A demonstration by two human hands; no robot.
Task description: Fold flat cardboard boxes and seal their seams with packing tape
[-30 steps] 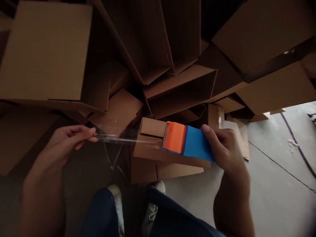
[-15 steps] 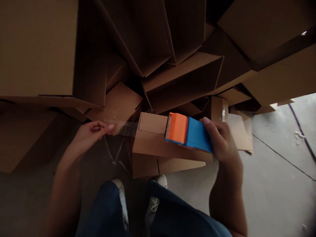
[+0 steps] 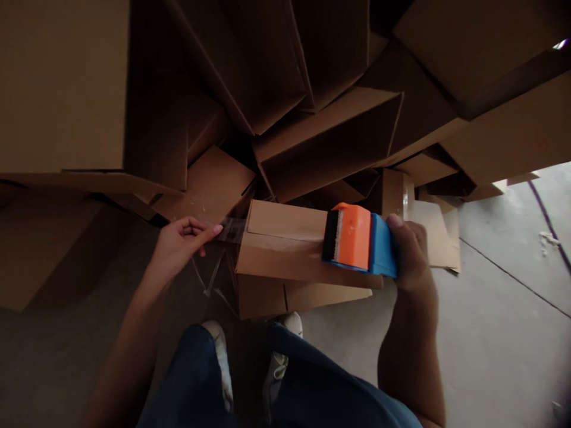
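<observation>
A cardboard box [image 3: 285, 249] lies in front of me with its top flaps closed. My right hand [image 3: 413, 255] grips an orange and blue tape dispenser [image 3: 357, 241] above the box's right part, with its black cutter edge facing left. My left hand [image 3: 182, 244] pinches a strip of clear packing tape [image 3: 232, 229] at the box's left end. The tape runs from those fingers toward the dispenser, but it is hard to see along the box top. A loose, twisted piece of clear tape [image 3: 209, 276] hangs below my left hand.
Many brown cardboard boxes and flat sheets [image 3: 321, 137] are piled ahead and to the left. A grey concrete floor [image 3: 504, 309] with cracks and a dark cable [image 3: 551, 232] lies to the right. My white shoes [image 3: 218, 351] and dark jeans [image 3: 191, 380] show below.
The dispenser has moved to the right along the box, and my right hand with it. My left hand has shifted right and now sits at the box's left end.
</observation>
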